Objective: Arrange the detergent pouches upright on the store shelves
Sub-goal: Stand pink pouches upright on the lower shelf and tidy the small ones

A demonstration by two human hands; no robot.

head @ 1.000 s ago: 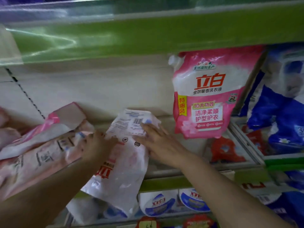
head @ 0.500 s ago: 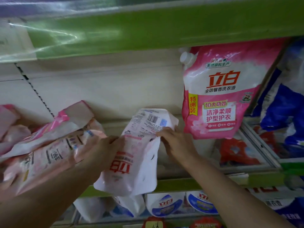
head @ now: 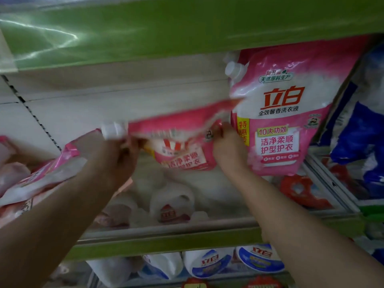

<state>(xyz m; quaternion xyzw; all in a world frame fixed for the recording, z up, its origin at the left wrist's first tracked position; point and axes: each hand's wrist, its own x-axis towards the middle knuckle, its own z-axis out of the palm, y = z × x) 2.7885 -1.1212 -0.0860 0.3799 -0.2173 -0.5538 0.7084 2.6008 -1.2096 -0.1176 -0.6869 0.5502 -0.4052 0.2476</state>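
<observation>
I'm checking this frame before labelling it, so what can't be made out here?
- Head view: the pink detergent pouch held in both hands is motion-blurred; its small print is unreadable.
- The left hand and right hand cover the pouch's upper corners.
- The fallen pink pouches at left are cut off by the frame edge.
- The upright pink pouch has its top hidden behind the green shelf edge.

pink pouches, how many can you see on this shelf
3 clearly: one upright at right, one held in both hands mid-shelf, one lying flat at left. More pink shapes at the far left edge may be further pouches.
</observation>
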